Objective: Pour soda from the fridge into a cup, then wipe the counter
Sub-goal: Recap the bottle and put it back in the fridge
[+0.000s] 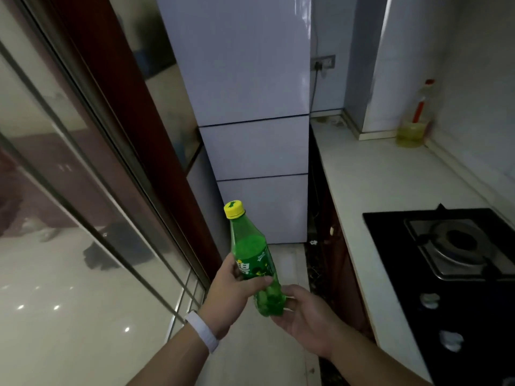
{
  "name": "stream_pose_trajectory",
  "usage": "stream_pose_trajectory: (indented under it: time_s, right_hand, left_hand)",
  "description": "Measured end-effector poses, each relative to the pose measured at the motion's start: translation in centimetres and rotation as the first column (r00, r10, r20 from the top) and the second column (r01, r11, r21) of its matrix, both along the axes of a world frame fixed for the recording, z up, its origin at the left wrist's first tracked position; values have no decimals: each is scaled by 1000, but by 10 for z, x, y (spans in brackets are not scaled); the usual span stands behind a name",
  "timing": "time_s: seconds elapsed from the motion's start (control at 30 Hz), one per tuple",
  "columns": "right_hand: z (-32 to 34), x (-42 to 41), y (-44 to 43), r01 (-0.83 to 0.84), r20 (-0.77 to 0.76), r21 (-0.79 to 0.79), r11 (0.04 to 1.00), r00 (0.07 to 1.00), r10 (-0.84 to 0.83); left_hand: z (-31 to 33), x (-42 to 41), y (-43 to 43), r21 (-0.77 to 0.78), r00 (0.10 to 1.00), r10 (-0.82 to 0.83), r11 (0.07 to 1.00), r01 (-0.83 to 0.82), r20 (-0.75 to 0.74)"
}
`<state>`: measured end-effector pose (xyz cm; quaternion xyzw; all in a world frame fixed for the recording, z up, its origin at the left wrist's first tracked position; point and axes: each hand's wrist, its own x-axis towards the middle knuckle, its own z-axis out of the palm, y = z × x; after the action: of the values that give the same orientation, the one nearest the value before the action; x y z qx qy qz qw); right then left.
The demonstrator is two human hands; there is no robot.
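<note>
**Bottle held in both hands, facing the fridge**

Nearest the camera, two bare forearms reach forward over a pale tiled floor (pixel 250 358). The left hand (pixel 231 291), with a white wristband (pixel 202 334) on its wrist, grips the green bottle (pixel 248 243) at the label: the thumb lies across the front of the label and the fingers wrap behind it. The right hand (pixel 303 313) holds the bottle's base from below and from the right, with its fingers curled under the ribbed bottom and its thumb against the side. The bottle is thus off any surface, in mid-air between the two hands. It leans slightly to the left at the top, and its yellow cap (pixel 234 209) is screwed on and points up and away from the person.

To the right runs a light counter (pixel 376 185) over dark cabinet fronts. A black hob (pixel 390 227) is set into its near part, with a round burner in a steel surround and two pale knobs (pixel 429 300) along its near edge. Farther along the counter, in the corner by the wall, stands an oil bottle (pixel 415 121) with yellow liquid in its lower part and a red top.

To the left, a glass door (pixel 69 190) in a dark frame reflects ceiling lights.

Farthest away, straight ahead, stands the white fridge (pixel 250 93), just beside the counter's end, with its three door panels closed. A socket (pixel 323 62) with a cable plugged in sits on the wall to its right.
</note>
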<state>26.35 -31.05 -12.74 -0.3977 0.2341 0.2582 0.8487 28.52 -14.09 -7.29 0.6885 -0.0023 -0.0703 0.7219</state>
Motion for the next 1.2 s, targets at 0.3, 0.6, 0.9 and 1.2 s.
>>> stream_pose_trajectory:
  time_s: [0.3, 0.6, 0.9, 1.2]
  right_hand:
    - [14, 96, 5, -77, 9, 31, 997, 997, 77]
    - [3, 191, 51, -78, -42, 26, 997, 996, 80]
    - [18, 339, 115, 95, -22, -27, 995, 995, -95]
    - [40, 449, 186, 113, 55, -24, 993, 992, -111]
  left_hand:
    - [13, 82, 6, -46, 998, 55, 997, -55, -13]
    - [-5, 175, 53, -78, 995, 102, 992, -102, -10]
    - [-12, 349, 107, -128, 999, 13, 992, -7, 52]
    - [16, 464, 171, -153, 997, -11, 988, 24, 79]
